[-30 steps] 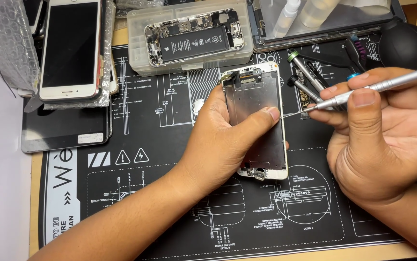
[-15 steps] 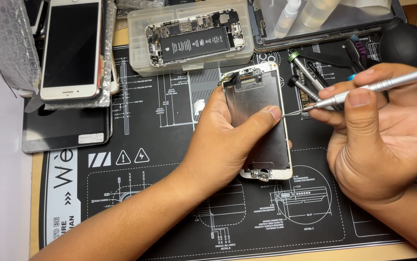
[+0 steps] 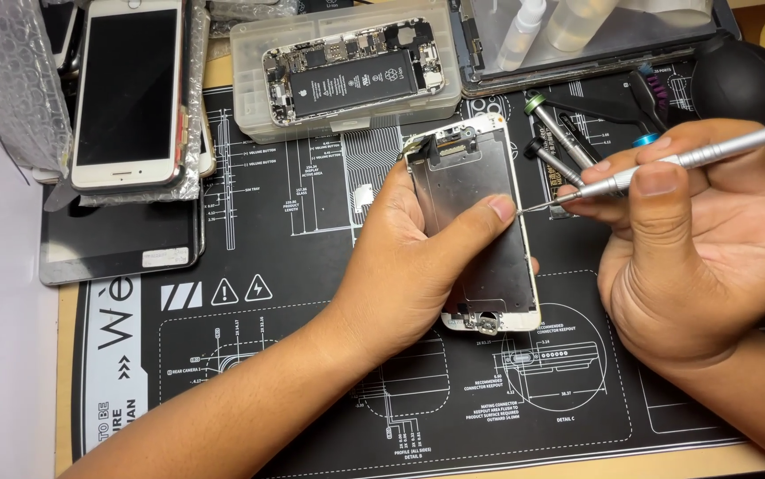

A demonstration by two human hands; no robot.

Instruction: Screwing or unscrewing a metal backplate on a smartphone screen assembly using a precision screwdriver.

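My left hand (image 3: 418,257) grips a detached phone screen panel (image 3: 480,182), back side up, showing its silver metal shield plate and white frame. The thumb lies across the plate near the right edge. My right hand (image 3: 693,257) holds a silver precision screwdriver (image 3: 684,160) like a pen. Its tip touches the panel's right edge beside my left thumb. The panel rests tilted over a black repair mat (image 3: 311,355).
An opened phone body (image 3: 351,71) with its battery exposed lies on a clear plastic box. A white phone (image 3: 129,89) sits on bubble wrap at the left above a dark tablet (image 3: 121,239). Spare screwdriver bits (image 3: 560,133), a black blower bulb (image 3: 741,84) and bottles on a tray are behind.
The panel shifted slightly down and right in my left hand. The screwdriver tip stays at the panel's right edge.
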